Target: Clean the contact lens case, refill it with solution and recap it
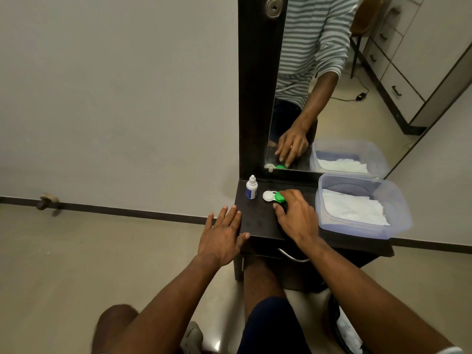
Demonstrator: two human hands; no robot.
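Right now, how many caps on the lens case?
2: a white cap on the case's left end, a green cap on its right end, partly under the right hand.

On the desk (258, 226) the bottle (251, 188) stands far left, the lens case (272, 196) just right of it, and the tub (362, 205) (tissues (353, 209) inside) at the right, before the mirror (357, 85).

Nothing readable here really, the little solution bottle (251, 188) has a blue label but the print on it is way too small to make out.
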